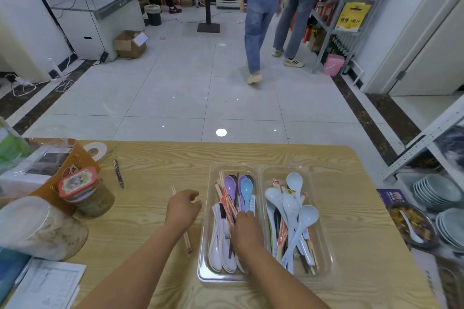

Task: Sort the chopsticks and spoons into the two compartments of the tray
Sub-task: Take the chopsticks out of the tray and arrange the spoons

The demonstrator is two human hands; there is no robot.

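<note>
Evidently little has been sorted: both compartments of the tray (208, 276) are mixed. The left compartment (204, 233), into which the right hand (247, 231) is reached, holds wrapped chopsticks (226, 200) just beyond its fingertips (242, 214), along with purple, blue and white spoons. The right compartment (324, 246), to that hand's right, holds pale blue spoons (307, 216) crossed with more chopsticks. One wrapped pair (187, 241) lies on the worktop (351, 221) under the left hand (184, 208), which is loosely curled over it. Whether anything is grasped by either hand cannot be told. Nearly all the work is judged to remain. Movement is bounded by the tray's walls and divider. A lidded jar (86, 193) stands well left of the left hand, and bare wood is seen beyond that hand.
</note>
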